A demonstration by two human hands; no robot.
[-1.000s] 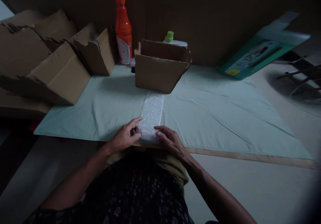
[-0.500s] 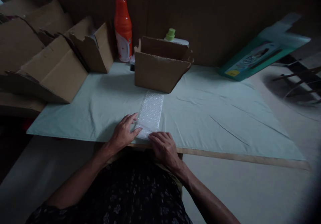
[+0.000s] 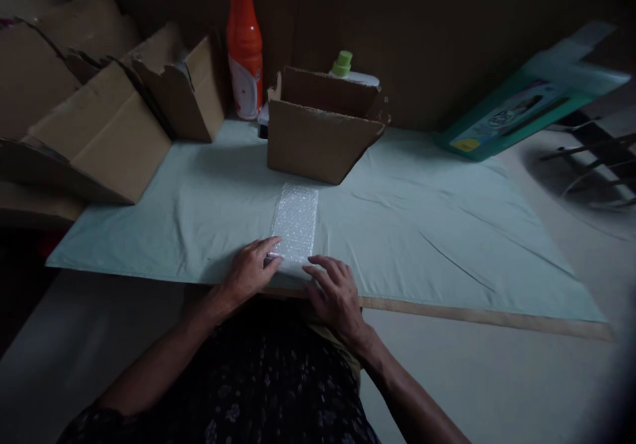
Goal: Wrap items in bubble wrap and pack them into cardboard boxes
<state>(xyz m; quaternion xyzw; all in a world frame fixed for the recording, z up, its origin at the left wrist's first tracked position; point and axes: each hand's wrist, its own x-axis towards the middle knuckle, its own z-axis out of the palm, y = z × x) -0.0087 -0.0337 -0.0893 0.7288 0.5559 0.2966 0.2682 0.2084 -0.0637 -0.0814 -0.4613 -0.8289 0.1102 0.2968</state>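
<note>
Bubble wrap (image 3: 295, 225) right here at the front edge of the counter (image 3: 472, 313), between the person's two hands, and its long axis is the thing to watch: it points almost straight away from the body, leaning only slightly right at the far end. The near end looks doubled over, and that fold runs crosswise from one hand to the other. Both hands are about equally close to it, so neither side has the advantage!

Left hand (image 3: 251, 268) comes in from the left, knuckles up, thumb and forefinger reaching over the fold's left end. A narrow gap shows between those two tips; whether the grip actually pinches the plastic, there is no telling. Right hand (image 3: 336, 295) sits at the right near corner, wrist lower, fingers loosely bent and spread, forefinger at the corner, thumb tucked low and blurred. That grip looks loose, with no clear hold on anything.

Beyond the fingers, the strip lies flat on a pale green cloth (image 3: 397, 232), its far end stopping just short of an open cardboard box (image 3: 313, 142). Farther back, an orange bottle (image 3: 244, 53) stands upright to the left, while a green-capped bottle (image 3: 342, 64) peeks out behind the box.
</note>
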